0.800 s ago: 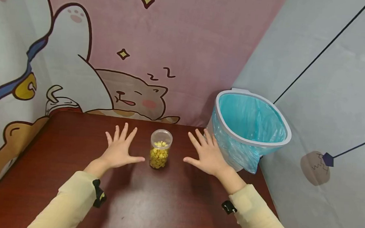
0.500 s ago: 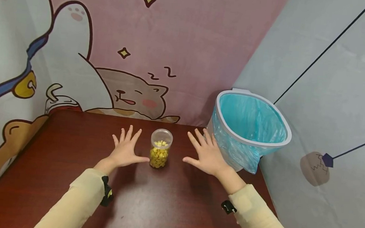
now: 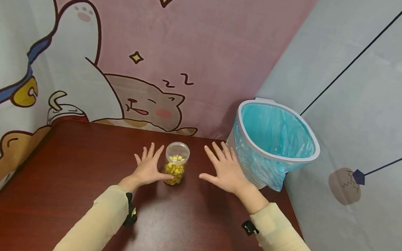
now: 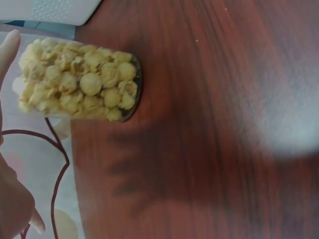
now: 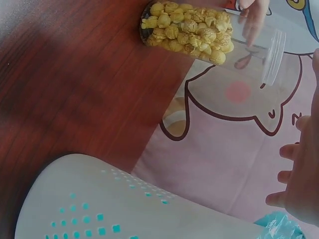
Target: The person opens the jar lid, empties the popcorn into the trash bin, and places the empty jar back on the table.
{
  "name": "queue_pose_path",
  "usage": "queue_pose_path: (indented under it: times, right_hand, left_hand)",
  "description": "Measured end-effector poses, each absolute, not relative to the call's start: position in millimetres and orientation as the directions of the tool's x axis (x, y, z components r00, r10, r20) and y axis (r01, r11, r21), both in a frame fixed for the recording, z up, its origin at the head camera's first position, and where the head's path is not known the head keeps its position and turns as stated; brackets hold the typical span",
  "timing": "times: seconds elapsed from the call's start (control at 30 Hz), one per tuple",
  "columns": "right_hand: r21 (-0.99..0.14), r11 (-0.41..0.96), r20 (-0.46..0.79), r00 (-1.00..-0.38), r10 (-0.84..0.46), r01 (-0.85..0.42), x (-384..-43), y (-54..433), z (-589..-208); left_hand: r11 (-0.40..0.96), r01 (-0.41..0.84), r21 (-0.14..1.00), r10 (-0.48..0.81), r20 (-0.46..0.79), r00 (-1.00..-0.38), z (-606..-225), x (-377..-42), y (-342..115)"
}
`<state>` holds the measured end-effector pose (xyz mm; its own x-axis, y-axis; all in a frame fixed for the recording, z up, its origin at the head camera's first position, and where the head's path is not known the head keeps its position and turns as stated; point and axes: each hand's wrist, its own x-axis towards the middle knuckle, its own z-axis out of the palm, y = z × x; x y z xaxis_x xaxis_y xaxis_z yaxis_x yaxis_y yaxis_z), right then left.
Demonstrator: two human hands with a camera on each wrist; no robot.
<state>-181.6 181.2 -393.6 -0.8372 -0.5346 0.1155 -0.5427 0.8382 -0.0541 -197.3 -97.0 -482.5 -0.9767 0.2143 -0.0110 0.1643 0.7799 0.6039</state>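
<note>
Clear cylindrical plastic jar, part-filled with popcorn, stands upright near the far edge, a little left of centre and between two hands. Behind it, filling the far side and both flanks, hangs a printed backdrop, pink in the middle and pale grey at right, with a drawing of a sleeping beige cat just left of the jar. Below spreads a dark reddish-brown wooden table, glossy at the near middle. At the far right stands a pale, perforated plastic bin with a grey rim; a translucent blue plastic liner lines it and droops down its outside. From the near side reach two cream sleeves, a small black device at each wrist. The right hand lies right of the jar, well apart from it and close to the bin; its fingers are spread wide and it holds nothing. The left hand is just left of the jar, fingers also fanned wide; its thumb crosses in front of the jar's lower part, though I cannot tell whether it touches. Smallest are the round, yellow popcorn pieces, piled inside below a clear upper section.
</note>
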Motion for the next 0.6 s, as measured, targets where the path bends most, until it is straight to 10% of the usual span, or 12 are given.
queue_pose_path:
  times: [0.6]
  right_hand:
    - [-0.036,0.832,0.115,-0.829,-0.547,-0.554,-179,178,-394]
  left_hand:
    - [0.669,0.112,0.735,0.161,0.004,-0.987,-492,-196,-74]
